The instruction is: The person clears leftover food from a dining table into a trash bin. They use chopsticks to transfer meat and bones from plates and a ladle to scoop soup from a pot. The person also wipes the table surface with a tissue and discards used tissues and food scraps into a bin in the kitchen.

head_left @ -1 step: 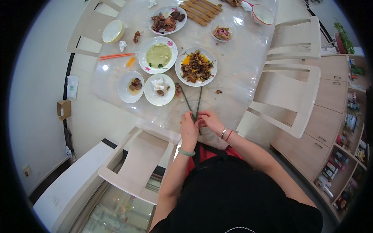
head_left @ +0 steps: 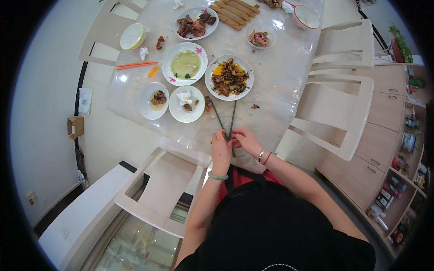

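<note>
A pair of dark green chopsticks (head_left: 232,119) spreads in a V, tips toward the plate of meat (head_left: 229,77) at the near middle of the table. Near the table's front edge, my left hand (head_left: 220,148) is closed on the chopsticks, its fingers around the point where they come together. My right hand (head_left: 246,141) has its fingers curled at the same spot, pinching the chopsticks from the right. Just left of the tips stands a small plate (head_left: 180,115) with crumpled tissue and scraps, with a bowl of leftovers (head_left: 144,101) beside it.
Farther back are a soup bowl (head_left: 168,72), a plate of dark meat (head_left: 209,32), a slatted wooden trivet (head_left: 231,14) and a bowl of purple food (head_left: 272,40). Orange chopsticks (head_left: 135,66) lie at left. Chairs (head_left: 327,108) flank the plastic-covered table.
</note>
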Motion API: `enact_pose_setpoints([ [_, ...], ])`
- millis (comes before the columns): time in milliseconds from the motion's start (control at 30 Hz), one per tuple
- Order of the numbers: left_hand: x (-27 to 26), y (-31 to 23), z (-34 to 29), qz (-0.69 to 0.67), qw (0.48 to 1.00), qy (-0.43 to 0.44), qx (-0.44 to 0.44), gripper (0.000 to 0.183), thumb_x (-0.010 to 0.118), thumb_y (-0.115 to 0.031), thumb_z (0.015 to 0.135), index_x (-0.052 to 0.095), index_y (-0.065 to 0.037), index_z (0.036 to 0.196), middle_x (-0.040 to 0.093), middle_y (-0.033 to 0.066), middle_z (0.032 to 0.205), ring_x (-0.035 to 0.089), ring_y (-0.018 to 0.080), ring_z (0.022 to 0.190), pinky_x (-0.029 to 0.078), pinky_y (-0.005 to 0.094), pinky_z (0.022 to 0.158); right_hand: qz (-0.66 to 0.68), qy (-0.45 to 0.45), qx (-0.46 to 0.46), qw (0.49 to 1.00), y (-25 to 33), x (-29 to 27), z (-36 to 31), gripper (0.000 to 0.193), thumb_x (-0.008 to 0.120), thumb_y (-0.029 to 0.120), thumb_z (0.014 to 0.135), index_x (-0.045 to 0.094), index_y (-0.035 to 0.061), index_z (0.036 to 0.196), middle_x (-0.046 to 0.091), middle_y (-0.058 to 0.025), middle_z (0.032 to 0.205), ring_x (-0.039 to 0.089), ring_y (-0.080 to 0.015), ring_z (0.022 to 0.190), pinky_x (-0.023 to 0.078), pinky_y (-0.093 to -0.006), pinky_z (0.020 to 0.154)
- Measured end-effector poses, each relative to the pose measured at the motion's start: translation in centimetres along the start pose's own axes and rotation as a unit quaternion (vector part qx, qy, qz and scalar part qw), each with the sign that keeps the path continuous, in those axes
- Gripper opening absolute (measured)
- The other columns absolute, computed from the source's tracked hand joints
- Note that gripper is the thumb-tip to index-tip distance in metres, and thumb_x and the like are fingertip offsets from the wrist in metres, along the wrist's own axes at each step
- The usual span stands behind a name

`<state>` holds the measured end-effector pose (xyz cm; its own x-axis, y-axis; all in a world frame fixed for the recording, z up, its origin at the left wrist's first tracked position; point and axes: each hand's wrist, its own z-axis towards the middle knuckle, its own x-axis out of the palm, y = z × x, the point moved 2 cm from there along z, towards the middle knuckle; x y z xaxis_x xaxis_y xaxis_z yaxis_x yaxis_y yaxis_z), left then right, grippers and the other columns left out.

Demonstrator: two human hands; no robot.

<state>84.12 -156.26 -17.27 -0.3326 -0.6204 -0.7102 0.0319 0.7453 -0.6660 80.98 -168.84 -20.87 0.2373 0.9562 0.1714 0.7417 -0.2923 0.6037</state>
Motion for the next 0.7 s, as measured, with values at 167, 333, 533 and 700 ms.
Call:
enact_pose_setpoints([
  [167,-0.3,0.3,-0.1,0.019,0.999,0.035,-0.012,0.036,0.072,-0.006,0.076,0.05,-0.003,0.104,0.06,0.0199,0.093,0.06,0.0411,0.085,0.049,0.0468,0.069,-0.257,-0.036,-0.166,0.951,0.1,0.0,-1.8,0.028,0.051,0.009,0.092,0.062,-0.0011,0.116,0.069,-0.0122,0.099,0.067,-0.0189,0.088,0.053,-0.0316,0.077],
  [333,-0.2,1.9,-0.1,0.041,0.996,0.071,-0.026,0.025,0.074,-0.013,0.074,0.055,-0.002,0.087,0.062,0.0194,0.082,0.062,0.0404,0.077,0.049,0.0475,0.065,-0.336,-0.032,-0.255,0.906,1.0,0.4,-3.2,0.024,0.054,0.009,0.089,0.066,0.0042,0.109,0.067,-0.0149,0.094,0.065,-0.0298,0.085,0.051,-0.036,0.076],
  [533,0.2,2.4,0.3,0.055,0.995,0.082,-0.031,0.023,0.072,-0.014,0.074,0.057,0.001,0.084,0.062,0.0206,0.076,0.062,0.0395,0.073,0.05,0.0457,0.064,-0.379,-0.041,-0.243,0.892,3.0,0.0,-4.3,0.021,0.053,0.006,0.086,0.066,0.0055,0.103,0.064,-0.0143,0.094,0.061,-0.0329,0.088,0.05,-0.0388,0.079],
  [700,-3.6,-0.3,1.1,-0.145,0.912,0.323,-0.206,0.02,0.062,-0.011,0.08,0.059,0.004,0.093,0.063,0.0158,0.075,0.064,0.0266,0.059,0.052,0.0371,0.052,-0.446,-0.002,-0.42,0.79,5.8,1.0,-6.1,0.031,0.057,0.007,0.079,0.064,0.0108,0.109,0.058,-0.012,0.105,0.057,-0.0326,0.096,0.048,-0.0401,0.084],
])
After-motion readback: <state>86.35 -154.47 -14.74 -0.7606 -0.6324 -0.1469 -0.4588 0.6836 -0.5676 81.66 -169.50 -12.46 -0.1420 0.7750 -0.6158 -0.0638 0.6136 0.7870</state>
